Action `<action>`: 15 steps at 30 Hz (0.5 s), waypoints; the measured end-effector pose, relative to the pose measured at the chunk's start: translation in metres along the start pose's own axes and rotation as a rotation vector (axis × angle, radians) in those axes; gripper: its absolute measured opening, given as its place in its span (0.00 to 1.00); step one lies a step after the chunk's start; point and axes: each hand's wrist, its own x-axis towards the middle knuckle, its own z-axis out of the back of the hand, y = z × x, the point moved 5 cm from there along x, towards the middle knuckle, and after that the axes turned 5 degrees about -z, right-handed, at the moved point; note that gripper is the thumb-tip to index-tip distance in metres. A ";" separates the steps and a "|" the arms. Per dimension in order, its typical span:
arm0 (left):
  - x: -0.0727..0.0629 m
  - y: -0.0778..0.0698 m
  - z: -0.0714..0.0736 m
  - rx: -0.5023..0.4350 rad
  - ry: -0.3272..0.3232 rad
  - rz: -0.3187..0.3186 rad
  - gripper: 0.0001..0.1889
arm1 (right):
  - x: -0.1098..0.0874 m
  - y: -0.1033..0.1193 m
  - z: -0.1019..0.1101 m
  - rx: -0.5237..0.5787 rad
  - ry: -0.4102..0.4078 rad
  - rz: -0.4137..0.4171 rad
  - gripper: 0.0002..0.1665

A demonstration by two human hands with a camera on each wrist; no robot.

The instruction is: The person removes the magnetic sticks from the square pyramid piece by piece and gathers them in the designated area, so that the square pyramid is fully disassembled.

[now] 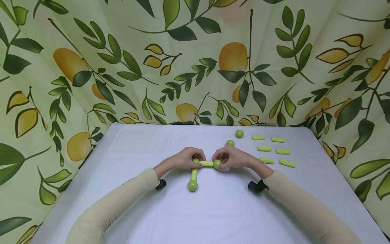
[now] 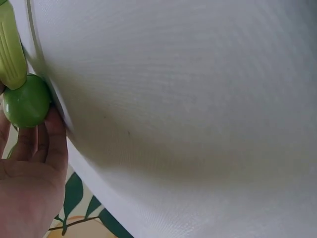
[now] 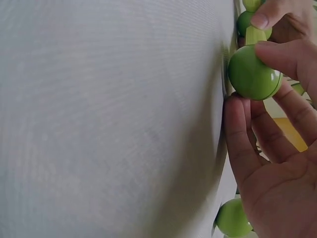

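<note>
A light-green rod (image 1: 207, 163) lies between two green balls near the middle of the table. With thumb and fingers my left hand (image 1: 186, 158) grips the left ball (image 1: 196, 160), which its fingers partly cover. The right ball (image 1: 217, 164) is pinched by my right hand (image 1: 236, 158); the right wrist view shows the thumb on this ball (image 3: 251, 73). From the left ball a second rod (image 1: 194, 174) runs toward me to another ball (image 1: 192, 185). In the left wrist view, the left fingers support a ball (image 2: 27, 101) joined to a ribbed rod (image 2: 11, 49).
Two loose balls, one nearer (image 1: 230, 143) and one farther (image 1: 239, 134), lie beyond my right hand. Several loose rods (image 1: 264, 148) lie in two columns at the right. A white cloth (image 1: 137, 210) covers the table; a leaf-patterned curtain (image 1: 201, 78) hangs behind.
</note>
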 end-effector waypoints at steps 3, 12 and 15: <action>0.001 -0.001 0.000 0.004 0.001 -0.004 0.06 | -0.001 0.001 0.001 -0.006 0.002 0.005 0.15; 0.001 -0.002 -0.001 -0.005 0.005 0.000 0.06 | 0.000 0.002 0.001 -0.019 -0.001 -0.027 0.15; 0.002 -0.002 -0.001 -0.007 0.005 -0.009 0.06 | 0.000 0.003 0.002 -0.026 0.007 -0.028 0.15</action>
